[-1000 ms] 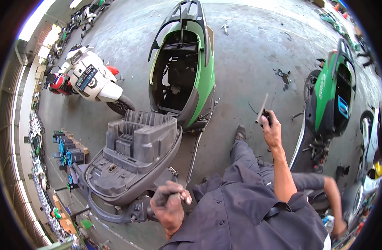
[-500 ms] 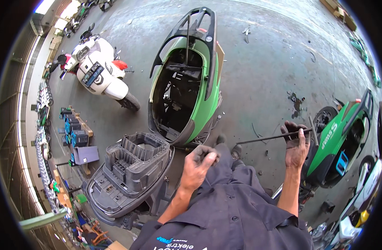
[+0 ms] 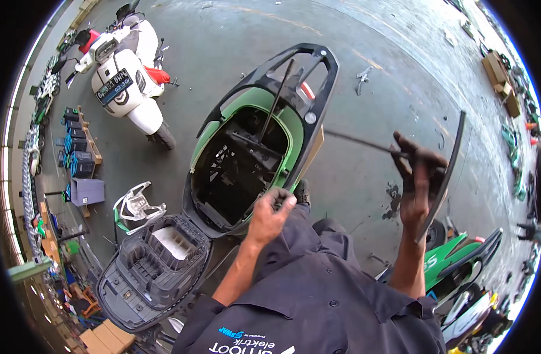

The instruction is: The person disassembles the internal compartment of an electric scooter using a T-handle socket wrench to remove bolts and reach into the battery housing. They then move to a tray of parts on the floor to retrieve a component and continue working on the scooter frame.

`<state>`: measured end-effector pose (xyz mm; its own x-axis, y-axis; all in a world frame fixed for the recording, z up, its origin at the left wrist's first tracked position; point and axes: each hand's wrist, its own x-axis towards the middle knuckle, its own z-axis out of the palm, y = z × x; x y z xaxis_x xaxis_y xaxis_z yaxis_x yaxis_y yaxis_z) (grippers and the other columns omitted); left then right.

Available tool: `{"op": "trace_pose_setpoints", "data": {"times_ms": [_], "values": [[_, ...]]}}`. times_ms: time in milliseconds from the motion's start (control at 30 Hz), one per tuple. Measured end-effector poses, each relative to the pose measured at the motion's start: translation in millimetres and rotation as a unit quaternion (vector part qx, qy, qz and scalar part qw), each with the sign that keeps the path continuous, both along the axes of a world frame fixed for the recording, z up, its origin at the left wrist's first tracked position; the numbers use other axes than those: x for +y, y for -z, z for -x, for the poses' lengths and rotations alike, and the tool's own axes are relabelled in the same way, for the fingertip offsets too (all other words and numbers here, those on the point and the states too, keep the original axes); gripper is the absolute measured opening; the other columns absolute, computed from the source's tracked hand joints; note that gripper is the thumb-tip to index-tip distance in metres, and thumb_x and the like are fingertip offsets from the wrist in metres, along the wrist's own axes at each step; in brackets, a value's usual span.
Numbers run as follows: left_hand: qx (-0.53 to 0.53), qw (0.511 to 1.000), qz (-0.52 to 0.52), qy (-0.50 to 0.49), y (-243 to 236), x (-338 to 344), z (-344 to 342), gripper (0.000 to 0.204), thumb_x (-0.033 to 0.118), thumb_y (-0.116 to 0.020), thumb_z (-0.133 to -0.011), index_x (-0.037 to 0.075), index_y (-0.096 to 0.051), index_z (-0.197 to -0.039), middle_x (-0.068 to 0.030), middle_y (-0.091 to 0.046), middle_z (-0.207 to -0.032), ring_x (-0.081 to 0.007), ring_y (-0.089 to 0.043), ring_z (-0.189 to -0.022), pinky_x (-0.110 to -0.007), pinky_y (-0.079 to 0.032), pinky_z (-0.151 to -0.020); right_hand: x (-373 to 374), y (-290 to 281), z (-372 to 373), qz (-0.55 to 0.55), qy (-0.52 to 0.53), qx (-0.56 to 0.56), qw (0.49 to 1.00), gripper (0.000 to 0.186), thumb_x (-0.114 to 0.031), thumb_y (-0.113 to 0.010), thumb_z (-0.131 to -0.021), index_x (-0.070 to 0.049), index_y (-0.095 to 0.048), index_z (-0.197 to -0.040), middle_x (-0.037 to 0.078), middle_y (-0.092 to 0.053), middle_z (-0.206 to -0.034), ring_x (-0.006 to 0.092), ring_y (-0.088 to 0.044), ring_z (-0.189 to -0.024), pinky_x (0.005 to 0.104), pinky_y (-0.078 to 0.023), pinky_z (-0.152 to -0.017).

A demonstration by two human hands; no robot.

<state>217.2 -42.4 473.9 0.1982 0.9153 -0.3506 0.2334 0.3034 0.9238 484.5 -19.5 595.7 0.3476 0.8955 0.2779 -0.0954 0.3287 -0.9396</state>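
Gripping your T-handle tool [image 3: 457, 144] is the right hand [image 3: 421, 177]; left hand [image 3: 270, 217] curled, contents unclear. Near left, the seat unit [image 3: 147, 276] is already open; remainder unclear.

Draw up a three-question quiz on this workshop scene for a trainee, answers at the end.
1. True or false: the right grip holds a dark T-shaped tool.
2. Choose one: what colour is the body of the upper-left scooter?
A. Yellow
B. White
C. Blue
3. Short answer: which grip is nearer the opening of the central green scooter?

Key:
1. True.
2. B.
3. The left grip.
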Motion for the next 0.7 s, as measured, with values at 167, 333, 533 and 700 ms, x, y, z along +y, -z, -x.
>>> {"op": "trace_pose_setpoints", "data": {"times_ms": [167, 333, 533, 700], "values": [[0.046, 0.988, -0.082, -0.125, 10.1, 97.4, -6.8, 0.019, 0.018, -0.065, -0.087, 0.000, -0.060, -0.088, -0.0020, -0.056, -0.075, -0.0090, -0.049, -0.066, -0.026, -0.042, -0.060, 123.1, 6.3, -10.2, -0.053, -0.078, -0.101, 0.990, 0.016, -0.006, -0.046, -0.096, 0.002, -0.051, -0.109, 0.023, -0.060, -0.114, 0.0345, -0.055, -0.115, 0.0471, -0.045, -0.098], [0.212, 0.945, -0.216, -0.125, 47.4, 182.9, -16.2, 0.021, 0.020, -0.065, -0.084, 0.000, -0.061, -0.085, -0.0188, -0.058, -0.093, -0.0365, -0.053, -0.092, -0.045, -0.043, -0.081, 223.0, 63.1, -29.0, 0.019, -0.222, -0.230, 0.947, 0.016, -0.002, -0.054, -0.092, 0.000, -0.059, -0.106, 0.019, -0.057, -0.123, 0.0320, -0.048, -0.124, 0.0400, -0.040, -0.102], [0.290, 0.936, -0.186, -0.072, 61.8, 225.6, -50.9, 0.024, 0.025, -0.068, -0.081, 0.002, -0.062, -0.087, -0.0184, -0.056, -0.099, -0.0381, -0.053, -0.097, -0.046, -0.043, -0.084, 304.0, 129.9, -48.1, -0.028, -0.307, -0.472, 0.826, 0.024, -0.001, -0.062, -0.079, -0.010, -0.066, -0.100, 0.018, -0.035, -0.143, 0.0417, -0.018, -0.139, 0.0506, -0.023, -0.110], [0.287, 0.939, -0.137, -0.131, 50.2, 230.4, -54.3, 0.020, 0.020, -0.066, -0.083, 0.001, -0.061, -0.085, -0.0174, -0.056, -0.092, -0.0358, -0.053, -0.091, -0.043, -0.042, -0.082, 326.7, 140.4, -48.1, -0.004, -0.354, -0.534, 0.768, 0.027, -0.001, -0.062, -0.079, -0.010, -0.063, -0.105, 0.015, -0.029, -0.148, 0.0422, -0.013, -0.140, 0.0527, -0.020, -0.110]]}}
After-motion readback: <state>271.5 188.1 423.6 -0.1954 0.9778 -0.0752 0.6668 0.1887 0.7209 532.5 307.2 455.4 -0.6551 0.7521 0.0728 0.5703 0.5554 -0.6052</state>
